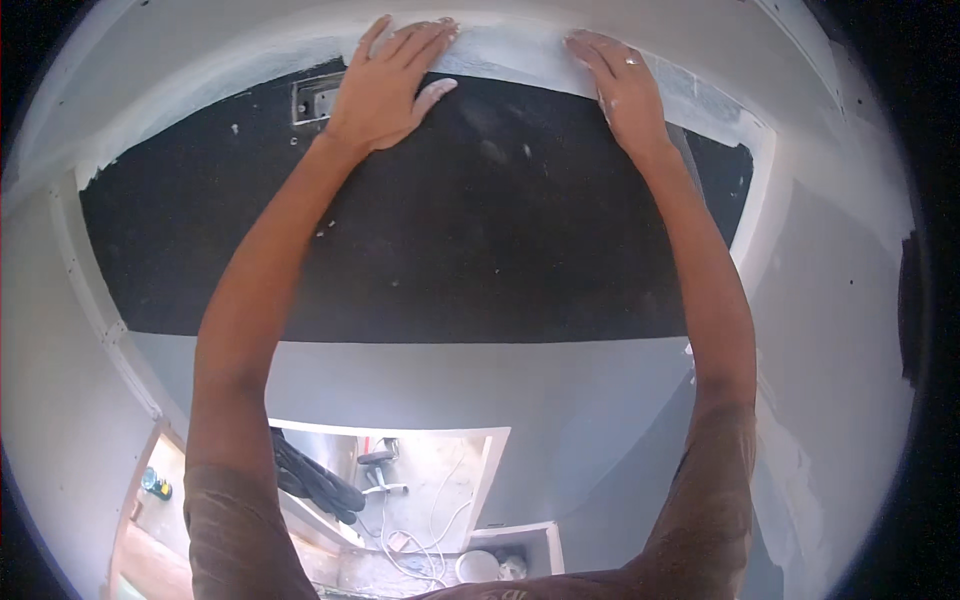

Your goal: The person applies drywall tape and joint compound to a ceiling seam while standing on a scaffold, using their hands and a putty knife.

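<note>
Both arms reach up to a pale strip [505, 52] that runs along the top edge of a large black panel [480, 220]. The strip looks smeared with a white paste like plaster. My left hand [385, 90] lies flat on it, fingers stretched out and thumb apart, with white residue on the thumb and fingertips. Farther right, my right hand [622, 95] rests flat against the same strip, its fingers pointing up and left. Neither hand shows a tool in it. A small recessed box [316, 101] is set into the black panel just left of my left hand.
Pale walls [830, 290] curve in at both sides. Under the black panel is a grey-blue wall [590, 400] with a doorway [503, 450]. Through it, far below, are a white cable [435, 545], a dark rolled bundle [315, 478] and a white round lid [478, 567].
</note>
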A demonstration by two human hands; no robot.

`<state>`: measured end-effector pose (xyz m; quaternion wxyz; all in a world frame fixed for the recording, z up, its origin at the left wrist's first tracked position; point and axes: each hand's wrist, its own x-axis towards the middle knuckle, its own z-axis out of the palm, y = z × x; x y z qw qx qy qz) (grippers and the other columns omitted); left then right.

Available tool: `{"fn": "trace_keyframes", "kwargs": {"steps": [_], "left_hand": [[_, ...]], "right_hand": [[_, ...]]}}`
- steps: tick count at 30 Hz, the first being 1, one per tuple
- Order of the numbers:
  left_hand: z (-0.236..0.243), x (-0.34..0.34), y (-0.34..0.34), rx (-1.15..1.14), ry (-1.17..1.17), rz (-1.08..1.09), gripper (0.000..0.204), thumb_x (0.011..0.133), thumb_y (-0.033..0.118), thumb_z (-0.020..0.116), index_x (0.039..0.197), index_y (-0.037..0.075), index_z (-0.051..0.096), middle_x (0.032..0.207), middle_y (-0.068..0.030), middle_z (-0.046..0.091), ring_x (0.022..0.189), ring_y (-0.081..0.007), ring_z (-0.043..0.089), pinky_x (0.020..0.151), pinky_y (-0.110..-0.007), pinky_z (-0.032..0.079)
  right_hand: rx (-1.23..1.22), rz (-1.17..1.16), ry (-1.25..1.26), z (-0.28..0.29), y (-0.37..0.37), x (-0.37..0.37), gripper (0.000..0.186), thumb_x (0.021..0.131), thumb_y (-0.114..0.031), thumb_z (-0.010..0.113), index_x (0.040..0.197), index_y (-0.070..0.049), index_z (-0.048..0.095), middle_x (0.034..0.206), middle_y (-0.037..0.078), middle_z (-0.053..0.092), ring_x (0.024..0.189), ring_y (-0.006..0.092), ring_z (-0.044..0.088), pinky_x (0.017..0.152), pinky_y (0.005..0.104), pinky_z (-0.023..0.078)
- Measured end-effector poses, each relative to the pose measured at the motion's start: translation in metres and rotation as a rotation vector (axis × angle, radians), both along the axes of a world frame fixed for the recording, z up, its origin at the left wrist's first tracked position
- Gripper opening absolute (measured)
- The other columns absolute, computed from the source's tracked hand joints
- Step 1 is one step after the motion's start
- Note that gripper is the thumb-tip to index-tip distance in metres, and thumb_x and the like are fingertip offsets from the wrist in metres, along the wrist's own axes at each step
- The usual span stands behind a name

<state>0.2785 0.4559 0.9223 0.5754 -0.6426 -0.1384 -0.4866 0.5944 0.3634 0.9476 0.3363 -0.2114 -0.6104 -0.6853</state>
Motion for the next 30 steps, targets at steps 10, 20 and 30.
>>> {"fn": "trace_keyframes", "kwargs": {"steps": [10, 20, 30], "left_hand": [[0.003, 0.007, -0.001, -0.030, 0.022, 0.098, 0.060, 0.103, 0.042, 0.054, 0.156, 0.017, 0.042, 0.156, -0.0018, 0.047, 0.144, -0.0211, 0.042, 0.127, -0.046, 0.023], [0.009, 0.114, -0.045, -0.093, 0.230, 0.019, 0.061, 0.103, 0.041, 0.054, 0.157, 0.015, 0.040, 0.162, -0.0064, 0.041, 0.150, -0.0274, 0.035, 0.128, -0.047, 0.022], [0.019, 0.175, -0.056, -0.119, 0.215, 0.044, 0.065, 0.102, 0.039, 0.055, 0.160, 0.015, 0.036, 0.164, -0.0061, 0.036, 0.153, -0.0260, 0.029, 0.129, -0.046, 0.021]], "right_hand": [[0.056, 0.006, 0.401, -0.032, -0.044, 0.080, 0.047, 0.085, 0.006, 0.063, 0.127, -0.014, 0.069, 0.140, 0.015, 0.054, 0.119, 0.0381, 0.056, 0.099, 0.0439, 0.050], [0.175, -0.303, 0.566, -0.045, -0.064, 0.188, 0.045, 0.089, -0.004, 0.065, 0.132, -0.015, 0.062, 0.139, 0.007, 0.058, 0.131, 0.0343, 0.048, 0.106, 0.0531, 0.037], [0.112, -0.300, 0.635, -0.027, -0.107, 0.258, 0.040, 0.085, -0.005, 0.073, 0.123, -0.014, 0.063, 0.122, 0.007, 0.063, 0.125, 0.0310, 0.054, 0.100, 0.0516, 0.040]]}}
